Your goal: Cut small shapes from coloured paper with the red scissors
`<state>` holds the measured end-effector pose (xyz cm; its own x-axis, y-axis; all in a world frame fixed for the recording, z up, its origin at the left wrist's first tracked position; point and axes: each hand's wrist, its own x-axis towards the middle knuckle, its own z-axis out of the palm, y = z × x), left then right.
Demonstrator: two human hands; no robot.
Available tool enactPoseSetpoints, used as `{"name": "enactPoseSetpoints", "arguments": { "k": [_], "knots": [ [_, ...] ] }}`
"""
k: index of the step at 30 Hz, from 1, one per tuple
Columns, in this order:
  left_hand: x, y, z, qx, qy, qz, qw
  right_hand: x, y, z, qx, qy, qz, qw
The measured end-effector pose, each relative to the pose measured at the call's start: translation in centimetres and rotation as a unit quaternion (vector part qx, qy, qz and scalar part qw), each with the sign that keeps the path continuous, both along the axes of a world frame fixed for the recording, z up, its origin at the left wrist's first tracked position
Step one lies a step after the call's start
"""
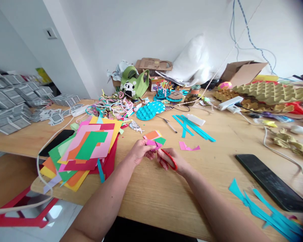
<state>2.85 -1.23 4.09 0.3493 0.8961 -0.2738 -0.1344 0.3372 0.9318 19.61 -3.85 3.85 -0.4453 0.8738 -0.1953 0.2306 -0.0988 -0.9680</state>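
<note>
While left hand (139,151) pinches pink paper (151,143) | right hand (176,158) grips red-handled scissors (175,165)

I can read no word, number, brand or sign anywhere here. With the green panda bag (131,88) as my landmark, the brown cardboard (154,64) just behind it to the right bears small dark print, too faint for me to make out. Well to the bag's left, the grey stacks (8,92) carry printed patterning, but I can't pick out any lettering on them.
</note>
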Motion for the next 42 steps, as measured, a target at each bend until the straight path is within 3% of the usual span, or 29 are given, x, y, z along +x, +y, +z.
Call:
{"name": "enactPoseSetpoints", "arguments": {
  "k": [29,37,42],
  "knots": [
    [-0.2,0.0,0.2,-0.003,-0.007,-0.010,1.000,0.4,0.0,0.5,0.007,0.002,0.010,1.000],
    [0.0,0.1,0.4,0.031,-0.018,0.070,0.997,0.5,0.1,-0.1,-0.002,0.026,0.017,1.000],
    [0.1,0.2,0.2,0.027,-0.038,0.078,0.996,0.6,0.2,-0.6,-0.003,0.062,0.023,0.998]
  ]
}}
